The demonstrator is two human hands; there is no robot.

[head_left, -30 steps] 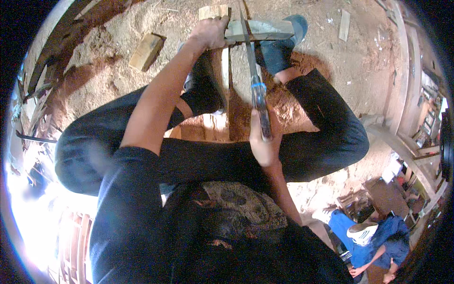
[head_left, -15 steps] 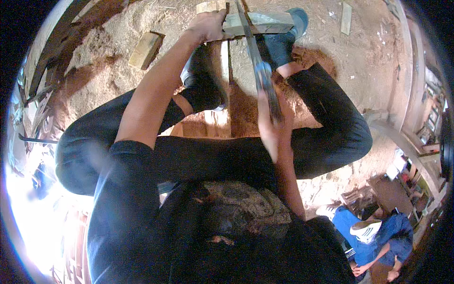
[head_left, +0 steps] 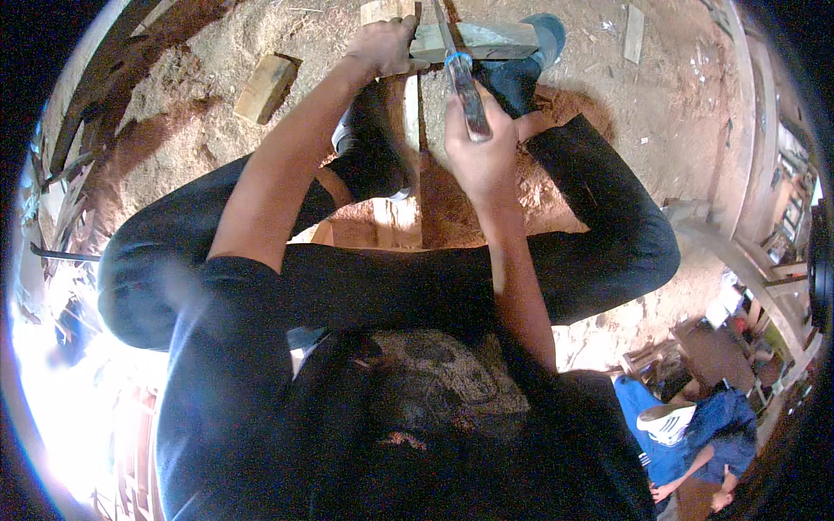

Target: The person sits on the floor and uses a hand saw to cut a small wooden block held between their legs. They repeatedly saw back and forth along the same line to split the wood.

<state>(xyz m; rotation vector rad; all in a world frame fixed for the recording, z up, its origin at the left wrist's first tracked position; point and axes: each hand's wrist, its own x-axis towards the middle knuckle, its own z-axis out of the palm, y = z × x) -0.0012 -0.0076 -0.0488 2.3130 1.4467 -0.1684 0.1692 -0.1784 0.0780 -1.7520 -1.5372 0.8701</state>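
Note:
A pale squared wooden block [head_left: 504, 40] lies crosswise at the top of the view, near my right foot. My left hand [head_left: 380, 45] is closed at the block's left end, its fingers partly hidden. Another light piece of wood [head_left: 387, 10] shows just beyond those knuckles. My right hand [head_left: 480, 139] is wrapped around the brown handle of a long-bladed hand tool [head_left: 467, 95] with a blue band. Its narrow blade points away from me and crosses above or against the block; contact is unclear. Whether it is a saw or a machete, I cannot tell.
A short wooden offcut [head_left: 265, 89] lies on the dirt floor to the left. A thin wood strip [head_left: 634, 33] rests at the upper right. Between my bent legs is a flat board [head_left: 395, 221]. Another person in blue [head_left: 695, 434] sits at the lower right.
My right hand and the bladed tool have moved forward, away from my body, and slightly left. The left hand and the block stay almost in place.

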